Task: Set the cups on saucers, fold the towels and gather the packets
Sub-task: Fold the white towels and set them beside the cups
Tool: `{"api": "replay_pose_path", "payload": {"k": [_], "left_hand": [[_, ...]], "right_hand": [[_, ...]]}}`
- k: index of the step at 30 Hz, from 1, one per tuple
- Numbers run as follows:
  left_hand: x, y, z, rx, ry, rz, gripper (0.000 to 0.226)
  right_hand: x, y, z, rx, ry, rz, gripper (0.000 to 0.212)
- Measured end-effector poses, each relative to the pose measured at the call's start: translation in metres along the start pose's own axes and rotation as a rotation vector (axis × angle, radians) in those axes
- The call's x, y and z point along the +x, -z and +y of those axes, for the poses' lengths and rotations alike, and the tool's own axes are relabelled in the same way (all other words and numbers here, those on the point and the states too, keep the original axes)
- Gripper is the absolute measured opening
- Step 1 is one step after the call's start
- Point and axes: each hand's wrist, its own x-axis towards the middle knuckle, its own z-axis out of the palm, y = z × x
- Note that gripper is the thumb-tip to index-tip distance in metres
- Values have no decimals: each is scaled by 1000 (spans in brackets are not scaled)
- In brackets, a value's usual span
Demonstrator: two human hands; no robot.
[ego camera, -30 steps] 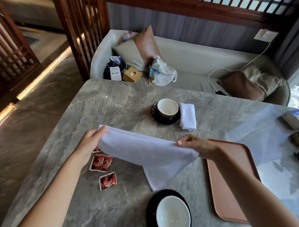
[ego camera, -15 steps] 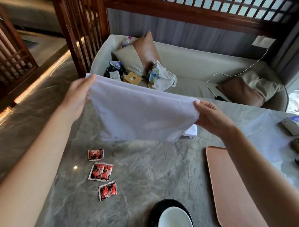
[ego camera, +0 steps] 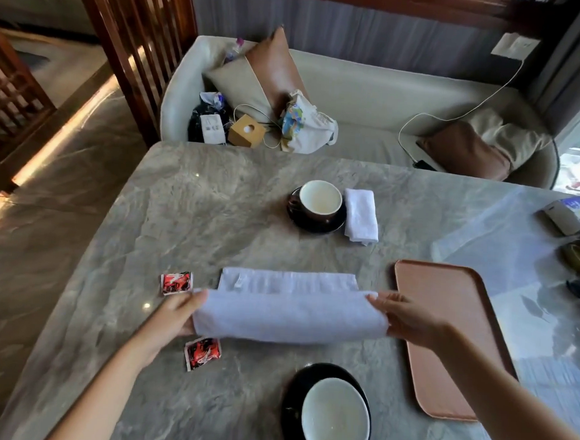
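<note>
Folding the towel (ego camera: 289,314) mid-table, stretching it lengthwise left-to-right. Pinching one end with the left hand (ego camera: 174,318), the other with the right hand (ego camera: 407,319), both equally close, holding the near half raised toward the flat far strip. Probably needing care near two red packets (ego camera: 176,282) hugging the left hand, also skirting the tray (ego camera: 445,293) just right and the cup (ego camera: 336,416) nearer.
</note>
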Motion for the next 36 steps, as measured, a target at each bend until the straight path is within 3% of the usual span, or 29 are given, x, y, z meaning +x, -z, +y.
{"api": "replay_pose_path", "payload": {"k": [6, 13, 20, 27, 30, 33, 36], "left_hand": [[-2, -18, -34, -40, 131, 54, 36], [42, -43, -8, 38, -28, 161, 21], [78, -52, -12, 188, 3, 168, 20], [86, -47, -20, 299, -30, 183, 26], [83, -48, -22, 334, -17, 120, 34], [76, -47, -26, 308, 82, 30, 21], [66, -45, -31, 312, 131, -41, 31]], "right_hand": [[3, 2, 35, 65, -86, 62, 19], [27, -10, 22, -109, 31, 343, 21], [52, -14, 31, -202, 45, 522, 26], [63, -13, 36, -382, 90, 593, 22], [62, -14, 37, -345, 82, 585, 18], [53, -12, 39, -281, 53, 530, 26], [39, -7, 48, -262, 2, 471, 33]]}}
